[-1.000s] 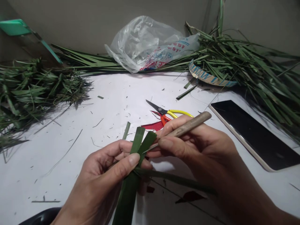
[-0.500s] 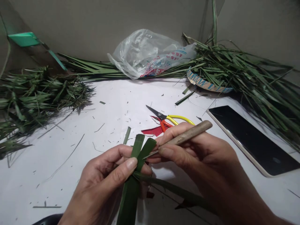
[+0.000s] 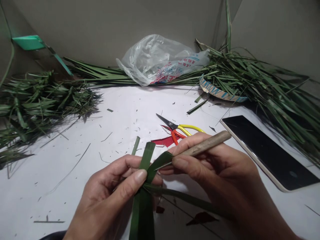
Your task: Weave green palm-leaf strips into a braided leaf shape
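Meanwhile, green leaf strips (image 3: pixel 226 75) fill the striped basket (image 3: pixel 220 93) beyond both hands.

Print on the plastic bag (image 3: pixel 162 61) is too small to read.

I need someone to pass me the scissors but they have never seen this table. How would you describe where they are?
Start at the white table and find the clear plastic bag against the back wall. Come straight toward the hands from there: the scissors lie flat beside a red scrap, left of the black phone. They alone have one yellow and one orange handle loop.
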A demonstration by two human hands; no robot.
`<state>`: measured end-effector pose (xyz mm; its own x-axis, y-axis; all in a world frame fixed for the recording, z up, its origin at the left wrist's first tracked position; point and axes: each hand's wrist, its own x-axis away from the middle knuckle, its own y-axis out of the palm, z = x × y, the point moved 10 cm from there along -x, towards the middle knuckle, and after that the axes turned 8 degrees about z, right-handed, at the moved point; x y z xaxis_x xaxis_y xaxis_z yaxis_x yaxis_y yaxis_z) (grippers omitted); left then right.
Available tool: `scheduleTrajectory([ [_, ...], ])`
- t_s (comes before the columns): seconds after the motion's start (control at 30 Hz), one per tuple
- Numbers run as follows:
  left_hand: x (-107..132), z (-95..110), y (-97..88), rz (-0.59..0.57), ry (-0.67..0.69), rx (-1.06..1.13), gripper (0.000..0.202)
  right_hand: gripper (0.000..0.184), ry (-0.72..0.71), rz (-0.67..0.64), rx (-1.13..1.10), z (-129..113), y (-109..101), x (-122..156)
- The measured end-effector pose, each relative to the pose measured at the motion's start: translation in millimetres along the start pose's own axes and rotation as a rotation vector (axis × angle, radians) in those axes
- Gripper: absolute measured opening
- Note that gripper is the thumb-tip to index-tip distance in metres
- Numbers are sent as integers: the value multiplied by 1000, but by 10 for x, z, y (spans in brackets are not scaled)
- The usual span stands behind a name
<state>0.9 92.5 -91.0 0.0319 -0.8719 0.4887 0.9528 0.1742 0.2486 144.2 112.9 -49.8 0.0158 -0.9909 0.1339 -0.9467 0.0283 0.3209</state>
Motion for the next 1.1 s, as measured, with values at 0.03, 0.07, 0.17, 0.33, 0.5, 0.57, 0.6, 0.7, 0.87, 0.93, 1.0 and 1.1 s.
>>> scheduleTrajectory([
  [0.03,-7,3,2,-6,4,-4,11,12,-3,2,-6,-2,-2,4],
  [0.07,-13,5,6,-18,7,-17,10,10,-7,3,-8,-7,-4,7],
  [0.17,-21,-9,7,-56,-7,-74,7,8,-36,-21,13,-38,5,24],
  [0.33,-20,9,-7,-36,-6,-77,11,6,-72,-54,83,-78,12,43],
  [0.5,-25,32,-14,-13,20,-126,11,8,-97,-56,128,-99,16,48],
  [0.57,-24,21,-19,-23,14,-139,12,9,-93,-55,145,-92,20,46],
  [0.6,-23,17,-22,-29,13,-142,13,9,-92,-56,153,-91,25,44],
  [0.7,-16,17,-33,-36,20,-142,14,9,-101,-48,163,-107,32,39],
  [0.87,-5,26,-39,-9,30,-158,14,10,-85,-41,143,-110,29,39],
  [0.93,2,33,-22,-8,34,-141,13,13,-76,-60,142,-108,40,45],
  [1.0,10,37,-1,-15,34,-109,11,16,-74,-77,146,-114,51,52],
  [1.1,17,31,13,-24,19,-69,9,18,-90,-99,139,-148,79,68],
])
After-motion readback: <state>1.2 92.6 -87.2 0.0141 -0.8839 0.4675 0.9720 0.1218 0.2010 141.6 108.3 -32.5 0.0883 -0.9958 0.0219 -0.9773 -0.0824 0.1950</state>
